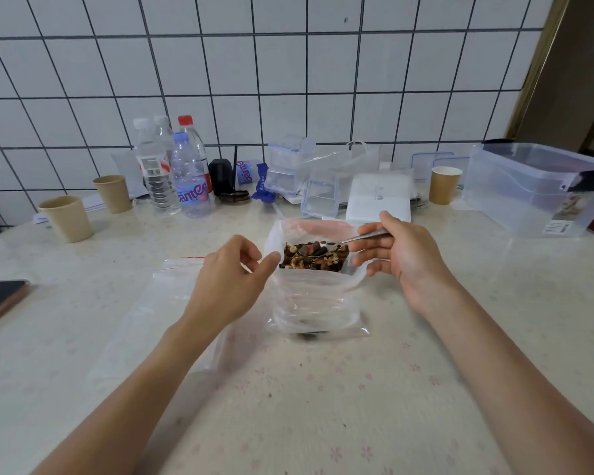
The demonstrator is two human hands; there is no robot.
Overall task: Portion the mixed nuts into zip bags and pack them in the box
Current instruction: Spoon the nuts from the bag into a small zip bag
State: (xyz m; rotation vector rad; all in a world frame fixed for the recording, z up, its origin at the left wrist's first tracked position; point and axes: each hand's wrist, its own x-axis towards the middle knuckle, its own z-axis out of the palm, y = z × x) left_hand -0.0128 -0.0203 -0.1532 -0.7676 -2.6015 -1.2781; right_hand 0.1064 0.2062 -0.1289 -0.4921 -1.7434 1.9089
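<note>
Right hand [396, 255] grips a metal spoon [343, 242], bowl loaded over brown mixed nuts [314, 257] in an open clear zip bag [314, 296] standing mid-tabletop [323, 406]. Left hand [230, 279] pinches bag's left rim. Flat empty red-striped zip bag [158, 320] lies left. Clear lidded plastic box [535, 190] far right.

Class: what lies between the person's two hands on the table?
In the head view, the open zip bag of mixed nuts stands between the left hand and right hand, which holds a spoon dipping into the nuts.
</note>
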